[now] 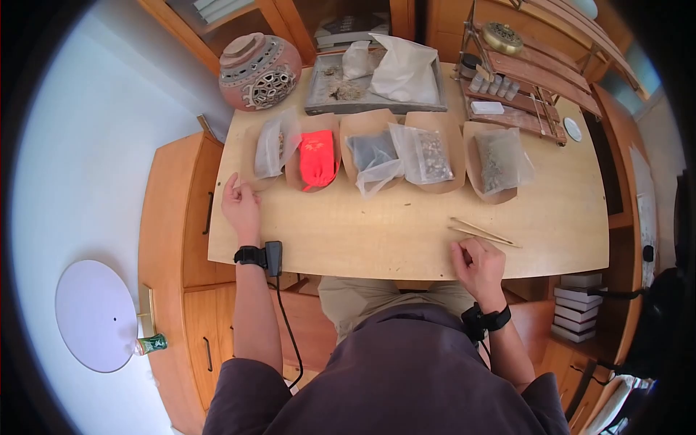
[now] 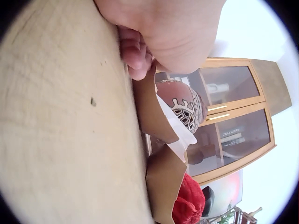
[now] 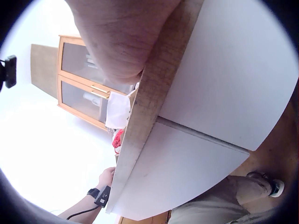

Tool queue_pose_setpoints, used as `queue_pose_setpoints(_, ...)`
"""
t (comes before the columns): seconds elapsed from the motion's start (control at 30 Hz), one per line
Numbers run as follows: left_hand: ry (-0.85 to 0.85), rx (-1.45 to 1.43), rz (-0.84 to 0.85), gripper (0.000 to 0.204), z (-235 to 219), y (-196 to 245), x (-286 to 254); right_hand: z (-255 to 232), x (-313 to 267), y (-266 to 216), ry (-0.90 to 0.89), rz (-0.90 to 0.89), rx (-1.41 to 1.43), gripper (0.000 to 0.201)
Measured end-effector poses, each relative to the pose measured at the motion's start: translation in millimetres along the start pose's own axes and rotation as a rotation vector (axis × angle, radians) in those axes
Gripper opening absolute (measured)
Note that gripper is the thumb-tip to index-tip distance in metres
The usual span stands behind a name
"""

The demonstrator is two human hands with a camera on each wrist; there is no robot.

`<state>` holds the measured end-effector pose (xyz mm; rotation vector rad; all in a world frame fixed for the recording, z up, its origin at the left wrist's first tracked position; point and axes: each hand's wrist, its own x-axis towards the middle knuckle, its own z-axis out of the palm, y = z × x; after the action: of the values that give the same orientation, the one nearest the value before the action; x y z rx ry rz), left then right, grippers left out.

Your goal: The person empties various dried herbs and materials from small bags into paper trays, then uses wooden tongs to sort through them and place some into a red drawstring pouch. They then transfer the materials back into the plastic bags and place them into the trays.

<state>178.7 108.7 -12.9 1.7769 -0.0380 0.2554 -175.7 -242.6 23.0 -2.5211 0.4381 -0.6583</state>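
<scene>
My left hand [image 1: 241, 206] rests at the table's left side with loosely bent fingers, right beside the leftmost brown paper tray [image 2: 156, 114]. A clear bag [image 1: 270, 148] of dried bits lies in that tray. At the front edge, my right hand [image 1: 478, 267] lies on the table with its fingers curled loosely and nothing visible in them. Just beyond it is a pair of thin wooden tweezers [image 1: 500, 239]. The other paper trays hold a red drawstring pouch [image 1: 317, 156], a bag of dark contents [image 1: 371, 151], a bag of mixed pieces [image 1: 433, 156] and a bag of grey-green bits [image 1: 500, 163].
Behind the trays stand a pink openwork pot [image 1: 250, 61] and a grey tray [image 1: 377, 109] with white bags. A slatted wooden rack [image 1: 536, 72] at the back right carries a brass burner [image 1: 502, 38] and small jars [image 1: 496, 87]. A white disc [image 1: 573, 129] lies beside it.
</scene>
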Motion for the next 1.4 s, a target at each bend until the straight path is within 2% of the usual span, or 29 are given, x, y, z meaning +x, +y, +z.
queue_pose_setpoints(0.13, -0.024, 0.032, -0.064, 0.045, -1, 6, 0, -3, 1, 2, -0.044, 0.059, 0.077, 0.013)
queue_pose_setpoints(0.23, -0.024, 0.033, -0.099, 0.043, 1, 12, 0, -8, 21, -7, 0.035, 0.313, 0.336, 0.015)
queue_pose_setpoints(0.33, -0.050, 0.069, -0.112, 0.042, -1, 9, 2, -11, 53, -9, 0.101, 0.308, 0.296, 0.019)
queue_pose_setpoints(0.43, -0.080, 0.062, -0.106, 0.040, -5, 14, 5, -7, 71, -3, 0.027, 0.428, 0.286, 0.020)
queue_pose_setpoints(0.57, -0.003, -0.038, -0.206, 0.029, -11, 20, -9, -3, 83, 2, 0.060, 0.369, 0.154, 0.022)
queue_pose_setpoints(0.67, -0.088, -0.078, -0.290, 0.026, -20, 33, -39, -7, 88, 2, 0.074, 0.385, 0.121, 0.022)
queue_pose_setpoints(0.77, -0.340, -0.122, -0.543, 0.030, -17, 53, -60, -4, 88, 8, 0.053, 0.368, 0.172, 0.022)
queue_pose_setpoints(0.87, -0.488, -0.096, -0.585, 0.035, 3, 77, -74, -3, 88, 8, 0.046, 0.291, 0.125, 0.024)
queue_pose_setpoints(0.97, -0.564, -0.132, -0.646, 0.044, 23, 86, -73, -5, 93, 4, 0.027, 0.263, 0.114, 0.026)
queue_pose_setpoints(1.17, -0.610, -0.043, -0.706, 0.048, 54, 83, -64, -10, 90, -1, -0.055, 0.309, 0.140, 0.032)
queue_pose_setpoints(1.27, -0.625, -0.049, -0.696, 0.044, 55, 72, -61, -12, 86, -1, -0.103, 0.306, 0.185, 0.042)
queue_pose_setpoints(1.4, -0.554, -0.116, -0.621, 0.037, 53, 63, -63, -7, 87, -3, -0.114, 0.299, 0.154, 0.045)
